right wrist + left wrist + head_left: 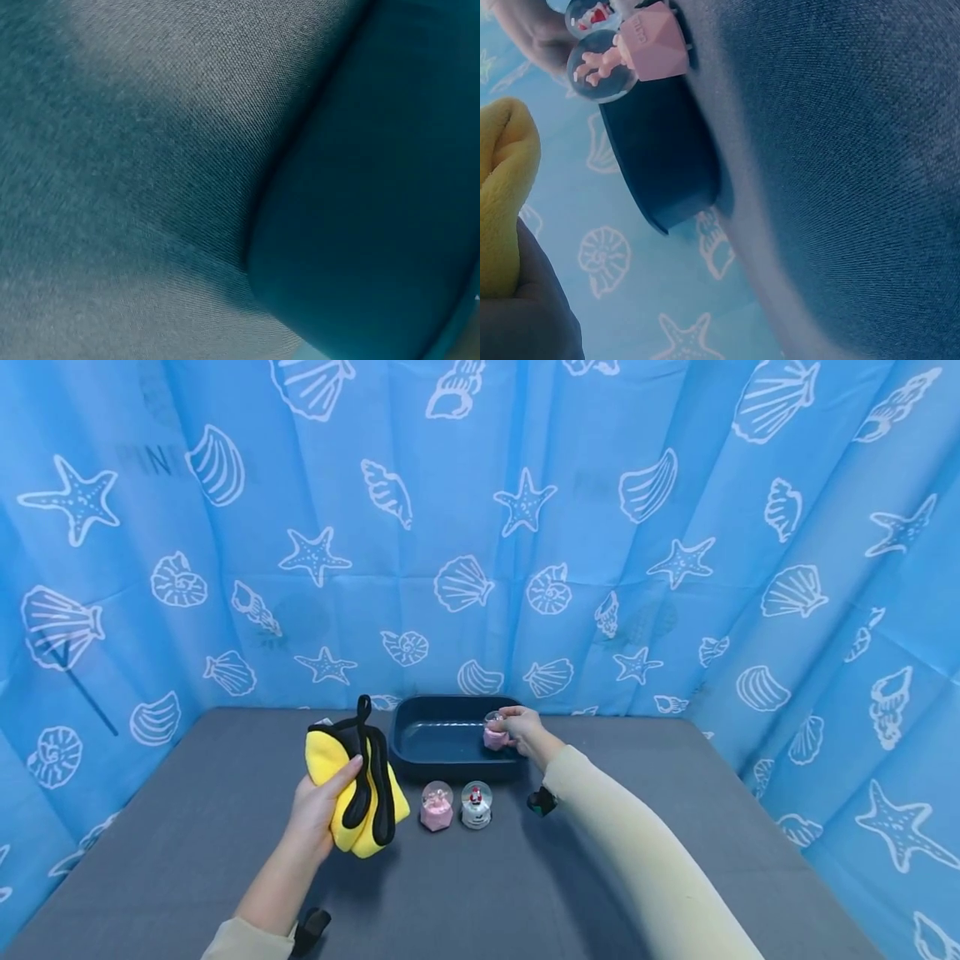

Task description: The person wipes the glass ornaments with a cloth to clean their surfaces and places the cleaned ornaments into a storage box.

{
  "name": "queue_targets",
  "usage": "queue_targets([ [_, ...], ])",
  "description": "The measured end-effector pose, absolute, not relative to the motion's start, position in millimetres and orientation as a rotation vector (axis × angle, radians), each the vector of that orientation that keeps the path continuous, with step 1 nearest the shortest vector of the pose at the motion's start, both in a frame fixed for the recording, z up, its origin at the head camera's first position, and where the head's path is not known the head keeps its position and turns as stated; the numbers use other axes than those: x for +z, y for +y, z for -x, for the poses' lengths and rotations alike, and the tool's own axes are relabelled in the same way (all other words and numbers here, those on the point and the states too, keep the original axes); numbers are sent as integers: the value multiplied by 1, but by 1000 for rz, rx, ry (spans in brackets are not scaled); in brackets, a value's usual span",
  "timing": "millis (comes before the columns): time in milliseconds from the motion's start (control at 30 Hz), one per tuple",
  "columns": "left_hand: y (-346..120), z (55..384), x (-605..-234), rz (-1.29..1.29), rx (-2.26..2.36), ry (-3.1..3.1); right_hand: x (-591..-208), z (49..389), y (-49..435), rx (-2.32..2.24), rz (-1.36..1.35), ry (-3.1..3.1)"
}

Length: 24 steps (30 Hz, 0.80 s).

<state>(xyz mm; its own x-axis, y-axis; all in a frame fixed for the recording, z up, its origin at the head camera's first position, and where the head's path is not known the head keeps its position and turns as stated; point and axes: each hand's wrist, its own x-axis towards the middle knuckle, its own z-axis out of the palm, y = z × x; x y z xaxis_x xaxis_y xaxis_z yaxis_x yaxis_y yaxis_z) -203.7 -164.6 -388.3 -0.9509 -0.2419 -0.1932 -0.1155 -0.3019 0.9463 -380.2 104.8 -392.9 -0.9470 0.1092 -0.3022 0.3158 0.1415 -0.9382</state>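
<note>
My left hand grips a folded yellow microfibre cloth with black edging and a black hanging loop, held up left of the tray. In the left wrist view the cloth shows at the left edge. At the right end of a dark blue tray, my right hand holds a small snow globe with a pink base, inside the rim. Two more snow globes stand in front of the tray: one with a pink faceted base, the other with a white base and red figure.
A dark grey cloth covers the table. Behind it hangs a blue curtain printed with white shells and starfish, close to the tray's back. The tray's side fills the right of the right wrist view.
</note>
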Motion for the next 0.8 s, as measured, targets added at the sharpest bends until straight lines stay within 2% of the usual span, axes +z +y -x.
queue_targets([
  [400, -164, 204, -387, -478, -2438, -1786, -396, 383, 109, -1963, -471, 2203],
  [800, -168, 207, -388, -457, -2474, -1721, -369, 364, 118, -1971, -386, 2223],
])
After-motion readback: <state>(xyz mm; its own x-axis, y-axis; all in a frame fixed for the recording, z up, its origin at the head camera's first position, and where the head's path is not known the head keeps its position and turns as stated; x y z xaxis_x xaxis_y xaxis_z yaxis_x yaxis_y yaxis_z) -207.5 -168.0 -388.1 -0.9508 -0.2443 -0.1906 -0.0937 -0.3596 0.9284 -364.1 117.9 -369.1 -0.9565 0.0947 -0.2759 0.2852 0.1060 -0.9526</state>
